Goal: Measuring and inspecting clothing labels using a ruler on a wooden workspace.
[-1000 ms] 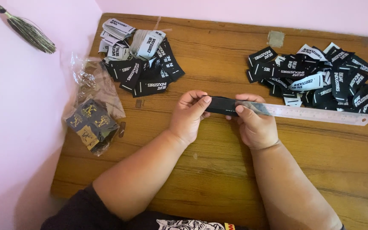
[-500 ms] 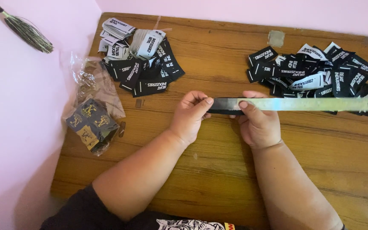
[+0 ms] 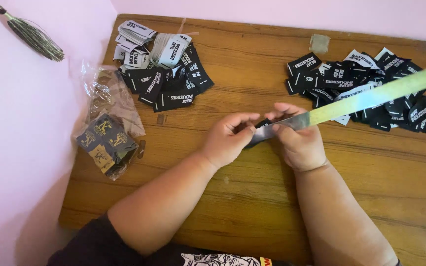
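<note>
My left hand (image 3: pixel 229 139) and my right hand (image 3: pixel 299 139) meet at the middle of the wooden table (image 3: pixel 242 197). Between their fingertips is a small black fabric label (image 3: pixel 261 127), mostly hidden. My right hand also grips the near end of a long metal ruler (image 3: pixel 371 96) with a yellow-green upper part. The ruler slants up to the right, its far end raised over the right pile of black labels (image 3: pixel 371 86).
A second heap of black and white labels (image 3: pixel 163 69) lies at the back left. A clear plastic bag with dark gold-printed tags (image 3: pixel 105 140) sits near the left edge. A tassel (image 3: pixel 28 32) hangs on the pink wall. A piece of tape (image 3: pixel 319 43) is stuck on the table.
The ruler has swung from lying flat along the table to tilting upward at its far right end. Both hands stayed at the middle, pinching the label.
</note>
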